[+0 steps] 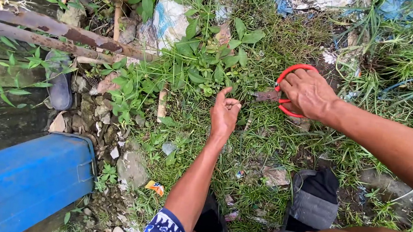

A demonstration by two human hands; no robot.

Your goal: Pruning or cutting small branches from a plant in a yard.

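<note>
The right hand [306, 93] is closed through the red loop handles of a pair of scissors [283, 91], blades pointing left into the grass. The left hand [224, 114] hovers loosely curled, holding nothing, just beside the leafy weeds [199, 66]

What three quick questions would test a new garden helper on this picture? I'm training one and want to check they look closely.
1. True or false: the right hand holds red-handled scissors.
2. Which thing lies at the lower left? A) a blue barrel B) a wooden crate C) a white bucket
3. Fill in: the left hand reaches toward the leafy green ____, its fingers curled.

Key: 1 true; 2 A; 3 weeds. The scissors' blades point left, toward the left hand, just above the grass. A dark sandal lies near the rusty pipes.
</note>
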